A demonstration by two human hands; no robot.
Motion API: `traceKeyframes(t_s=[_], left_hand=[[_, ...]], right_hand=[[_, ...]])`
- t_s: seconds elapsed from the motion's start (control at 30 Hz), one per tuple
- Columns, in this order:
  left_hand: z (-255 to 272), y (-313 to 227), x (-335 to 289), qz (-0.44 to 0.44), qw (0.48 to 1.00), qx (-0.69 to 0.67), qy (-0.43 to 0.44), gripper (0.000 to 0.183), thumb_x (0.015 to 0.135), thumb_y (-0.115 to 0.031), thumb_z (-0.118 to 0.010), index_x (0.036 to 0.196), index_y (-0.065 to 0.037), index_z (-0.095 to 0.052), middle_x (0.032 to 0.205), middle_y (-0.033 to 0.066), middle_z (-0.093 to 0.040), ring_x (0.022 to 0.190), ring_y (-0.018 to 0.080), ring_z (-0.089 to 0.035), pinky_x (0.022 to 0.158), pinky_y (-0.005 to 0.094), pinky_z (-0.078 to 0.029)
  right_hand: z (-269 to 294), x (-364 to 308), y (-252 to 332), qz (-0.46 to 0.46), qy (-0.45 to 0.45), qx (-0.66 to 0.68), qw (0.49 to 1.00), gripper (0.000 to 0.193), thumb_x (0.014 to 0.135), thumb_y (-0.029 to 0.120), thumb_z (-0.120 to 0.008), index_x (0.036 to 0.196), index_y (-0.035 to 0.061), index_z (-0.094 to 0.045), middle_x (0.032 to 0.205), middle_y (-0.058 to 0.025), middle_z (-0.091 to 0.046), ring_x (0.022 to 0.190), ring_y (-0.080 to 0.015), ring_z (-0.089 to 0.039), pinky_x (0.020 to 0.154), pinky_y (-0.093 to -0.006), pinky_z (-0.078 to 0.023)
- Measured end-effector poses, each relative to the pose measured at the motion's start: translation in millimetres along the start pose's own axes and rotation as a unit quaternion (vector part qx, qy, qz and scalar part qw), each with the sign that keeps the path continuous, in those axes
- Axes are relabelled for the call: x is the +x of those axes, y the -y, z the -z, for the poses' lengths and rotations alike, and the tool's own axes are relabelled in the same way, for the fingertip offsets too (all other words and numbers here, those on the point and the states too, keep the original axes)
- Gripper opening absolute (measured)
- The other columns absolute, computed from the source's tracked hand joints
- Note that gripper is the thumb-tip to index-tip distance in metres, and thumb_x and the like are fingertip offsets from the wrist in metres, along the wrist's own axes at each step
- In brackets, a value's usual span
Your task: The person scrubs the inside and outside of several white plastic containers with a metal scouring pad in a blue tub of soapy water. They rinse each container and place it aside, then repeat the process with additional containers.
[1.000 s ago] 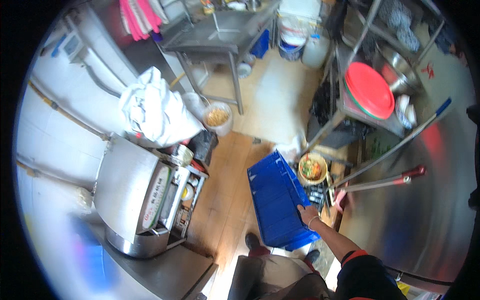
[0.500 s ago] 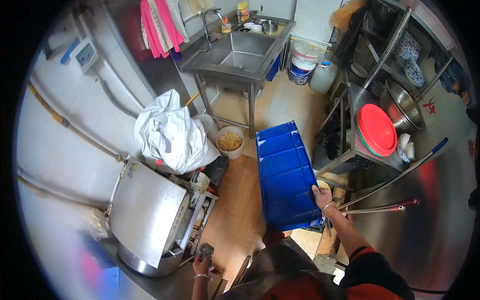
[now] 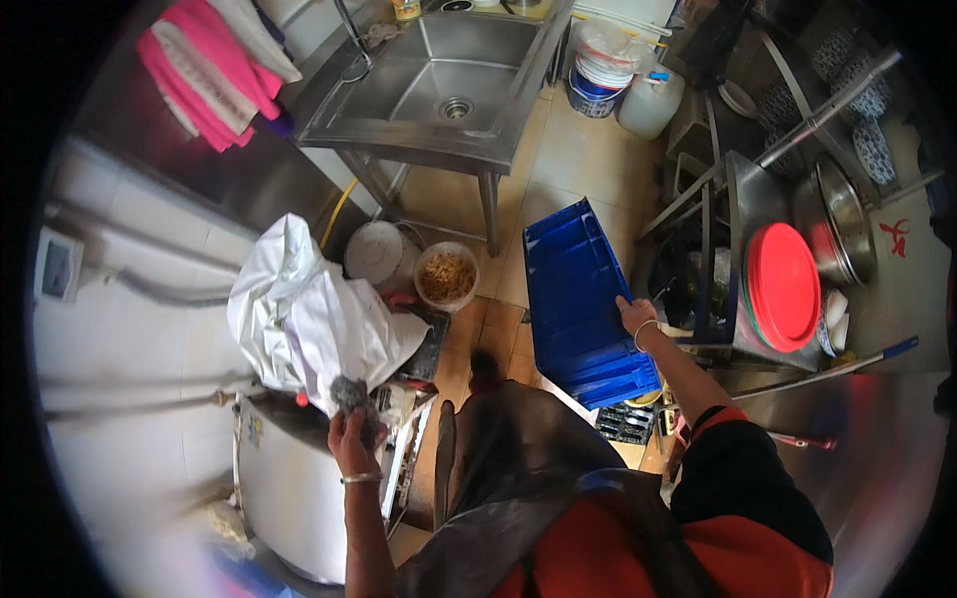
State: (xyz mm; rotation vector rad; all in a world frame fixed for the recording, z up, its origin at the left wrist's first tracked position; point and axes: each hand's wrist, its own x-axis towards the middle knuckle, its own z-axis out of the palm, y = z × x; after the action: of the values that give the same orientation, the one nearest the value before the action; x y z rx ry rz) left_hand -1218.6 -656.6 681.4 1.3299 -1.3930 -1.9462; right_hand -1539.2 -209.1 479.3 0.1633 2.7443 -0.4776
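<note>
My right hand (image 3: 636, 313) is closed on the right long edge of a blue plastic crate (image 3: 576, 299). The crate is held tilted, and its ribbed face shows. In my left hand (image 3: 354, 439) is a grey scouring pad (image 3: 349, 393), with the fingers wrapped around its lower part. That hand is over the steel lid, close to a white sack (image 3: 309, 309) and apart from the crate.
A steel sink (image 3: 464, 75) stands ahead. Near its legs are a bucket of yellowish scraps (image 3: 446, 277) and a lidded white bucket (image 3: 375, 254). On the right, a steel rack holds red round lids (image 3: 784, 287). A domed steel lid (image 3: 289, 498) lies at lower left.
The view has moved closer to the sink. My left hand has risen with the scouring pad, from beside the steel lid to the white sack. The crate stays in my right hand, its tilt slightly altered.
</note>
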Motion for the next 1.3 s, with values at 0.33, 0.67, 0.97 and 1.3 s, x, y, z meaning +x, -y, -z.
traceKeyframes(t_s=[0.33, 0.67, 0.97, 1.3], left_hand=[[-316, -86, 331, -0.517, 0.797, 0.310, 0.040, 0.043, 0.081, -0.008, -0.068, 0.122, -0.002, -0.058, 0.112, 0.0171, -0.059, 0.102, 0.0343, -0.058, 0.091, 0.0411, -0.045], [-435, -83, 412, -0.511, 0.640, 0.567, 0.091, 0.045, 0.078, -0.016, -0.064, 0.123, -0.014, -0.059, 0.110, 0.0145, -0.058, 0.106, 0.0361, -0.054, 0.089, 0.0491, -0.043], [-447, -89, 412, -0.494, 0.636, 0.579, 0.125, 0.046, 0.085, -0.024, -0.053, 0.126, -0.003, -0.055, 0.113, 0.0189, -0.057, 0.105, 0.0364, -0.053, 0.093, 0.0492, -0.038], [-444, -84, 411, -0.411, 0.640, 0.642, 0.098, 0.055, 0.094, -0.037, -0.041, 0.134, 0.001, -0.046, 0.128, 0.0212, -0.047, 0.119, 0.0362, -0.044, 0.102, 0.0505, -0.032]], right_hand=[[62, 164, 135, 0.024, 0.076, 0.028, 0.996, 0.056, 0.092, 0.048, -0.056, 0.089, -0.0059, -0.069, 0.090, -0.0274, -0.067, 0.089, -0.0398, -0.066, 0.079, -0.0444, -0.050], [41, 344, 182, 0.088, 0.194, -0.010, 0.977, 0.062, 0.093, 0.053, -0.053, 0.089, -0.0059, -0.068, 0.085, -0.0276, -0.066, 0.084, -0.0400, -0.065, 0.075, -0.0460, -0.049], [-4, 499, 179, 0.092, 0.385, 0.019, 0.918, 0.073, 0.088, 0.065, -0.052, 0.113, -0.0025, -0.066, 0.108, -0.0230, -0.066, 0.104, -0.0365, -0.062, 0.091, -0.0458, -0.049], [-96, 583, 195, 0.160, 0.473, -0.010, 0.866, 0.075, 0.091, 0.066, -0.042, 0.122, -0.0007, -0.061, 0.124, -0.0230, -0.060, 0.119, -0.0363, -0.055, 0.100, -0.0438, -0.043]])
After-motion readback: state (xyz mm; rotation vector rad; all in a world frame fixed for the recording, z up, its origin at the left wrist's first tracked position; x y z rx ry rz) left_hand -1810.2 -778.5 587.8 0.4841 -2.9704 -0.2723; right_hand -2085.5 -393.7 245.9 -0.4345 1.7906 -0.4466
